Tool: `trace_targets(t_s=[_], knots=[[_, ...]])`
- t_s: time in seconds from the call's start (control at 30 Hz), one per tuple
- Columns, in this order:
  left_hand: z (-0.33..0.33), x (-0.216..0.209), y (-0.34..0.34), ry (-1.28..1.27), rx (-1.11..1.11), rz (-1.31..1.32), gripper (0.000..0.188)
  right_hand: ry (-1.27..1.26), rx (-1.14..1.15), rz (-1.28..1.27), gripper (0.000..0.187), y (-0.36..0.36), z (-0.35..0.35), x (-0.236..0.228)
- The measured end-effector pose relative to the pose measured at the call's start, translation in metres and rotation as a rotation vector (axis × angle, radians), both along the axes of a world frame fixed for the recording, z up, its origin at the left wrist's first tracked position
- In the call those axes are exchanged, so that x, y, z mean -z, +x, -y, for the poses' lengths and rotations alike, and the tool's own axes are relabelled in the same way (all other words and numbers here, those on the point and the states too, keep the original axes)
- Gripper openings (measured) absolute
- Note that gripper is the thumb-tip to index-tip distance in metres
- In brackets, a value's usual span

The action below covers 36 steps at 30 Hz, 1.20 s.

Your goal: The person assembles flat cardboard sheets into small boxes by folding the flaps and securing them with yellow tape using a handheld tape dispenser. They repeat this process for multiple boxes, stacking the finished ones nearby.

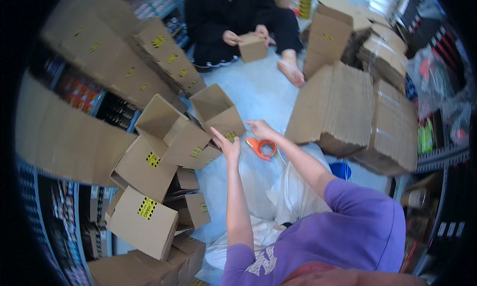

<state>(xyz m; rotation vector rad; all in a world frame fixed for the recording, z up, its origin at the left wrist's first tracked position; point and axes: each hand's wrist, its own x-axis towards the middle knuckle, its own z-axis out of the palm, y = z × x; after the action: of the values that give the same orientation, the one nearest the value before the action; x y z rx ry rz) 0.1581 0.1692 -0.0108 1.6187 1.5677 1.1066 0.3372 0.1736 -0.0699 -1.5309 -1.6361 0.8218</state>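
Note:
My left hand [228, 145] is open, its fingers stretched out beside an open cardboard box [228, 122] that carries a yellow-and-black sticker. Whether the fingertips touch the box I cannot tell. To the right, my right hand [261, 130] holds nothing; its index finger reaches out toward the same box's right side. Just below that hand an orange tape dispenser [255, 146] lies on the floor. Left of my left hand stands a larger open box [185, 143], tilted against other boxes. A closed box [161, 225] with a similar sticker sits nearer to me.
Stacks of flattened cardboard [330, 105] stand on the right. Across from me a person in black [226, 18] sits holding a small box [253, 49]. Tall cartons [99, 47] and shelves line the left. A blue round container [341, 170] stands by my right elbow.

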Motion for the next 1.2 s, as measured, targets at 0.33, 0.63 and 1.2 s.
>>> trace_targets(t_s=[0.33, 0.63, 1.2], knots=[[0.093, 0.010, -0.041, -0.205, 0.277, -0.058, 0.081, -0.346, 0.959, 0.990, 0.046, 0.119, 0.087, -0.117], [0.165, 0.015, -0.076, -0.439, 0.261, 0.024, 0.068, -0.185, 0.936, 0.732, 0.042, 0.082, 0.031, -0.127], [0.253, -0.078, -0.141, -0.303, 0.118, 0.771, 0.062, 0.208, -0.464, 0.515, 0.084, -0.049, 0.299, -0.301]])
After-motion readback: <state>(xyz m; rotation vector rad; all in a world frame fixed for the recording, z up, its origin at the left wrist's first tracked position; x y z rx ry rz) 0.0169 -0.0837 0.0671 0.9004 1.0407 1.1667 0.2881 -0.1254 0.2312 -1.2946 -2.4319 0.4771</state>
